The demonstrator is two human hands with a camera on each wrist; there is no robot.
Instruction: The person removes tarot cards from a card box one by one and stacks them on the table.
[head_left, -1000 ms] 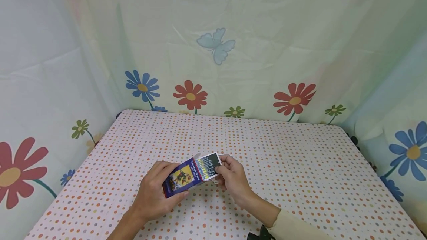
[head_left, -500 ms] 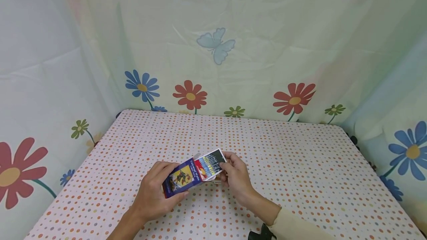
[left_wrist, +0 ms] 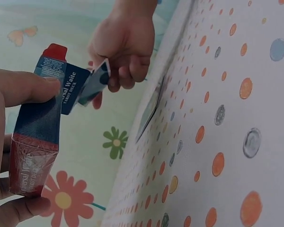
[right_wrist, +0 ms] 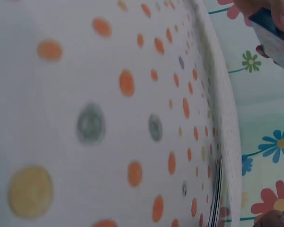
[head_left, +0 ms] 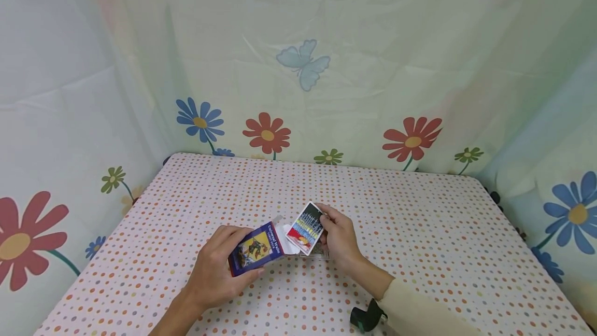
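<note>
In the head view my left hand (head_left: 221, 266) grips a blue tarot card box (head_left: 254, 250), lettered "Universal Waite", with fingers and thumb on opposite edges. Its right end is open, with a white flap (head_left: 286, 240) sticking out. My right hand (head_left: 342, 237) pinches a tarot card (head_left: 306, 228) just beyond that end, tilted and apart from the box mouth; whether more cards lie behind it I cannot tell. Below the right hand a flat patterned thing (head_left: 319, 251) lies on the table, partly hidden. The left wrist view shows it as a thin flat piece (left_wrist: 150, 109).
A dotted cloth (head_left: 401, 211) covers the table. Flower-printed curtains (head_left: 354, 92) hang behind it and at both sides. Near the front edge a black object (head_left: 366, 317) shows beside my right sleeve (head_left: 420, 310).
My right hand has drawn the tarot card out of the box, moving right and slightly away, and turned it more upright. The left hand with the box stays nearly still.
</note>
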